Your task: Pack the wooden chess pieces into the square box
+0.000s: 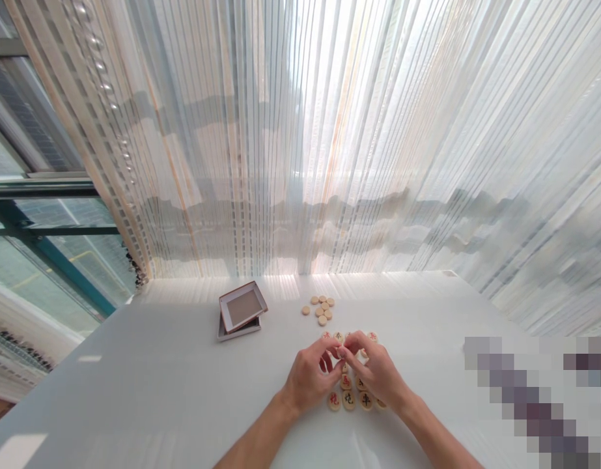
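Head view: the round, character-marked discs (348, 399) lie in rows on the white worktop (158, 391), well in from its far edge, partly covered by both hands. The left hand (305, 374) and right hand (378, 371) have fingers bent, tips drawn close together over the group; a small pale item seems to sit between them, but whether it is pinched cannot be told. Discs judged light, stiff, fairly smooth and not fragile; best hold is the rim, between thumb and forefinger. Plain-faced discs (320, 312) sit in a loose cluster nearer the far edge. Left of these, towards the far left corner, an upper tray (245, 307) rests askew on a lower tray (232, 335). Writing: nearest row, 炮 in red, 炮 in black, then what appears to be black 车; behind, red 马. Farther characters, red and black, too small to read. No brand legible.
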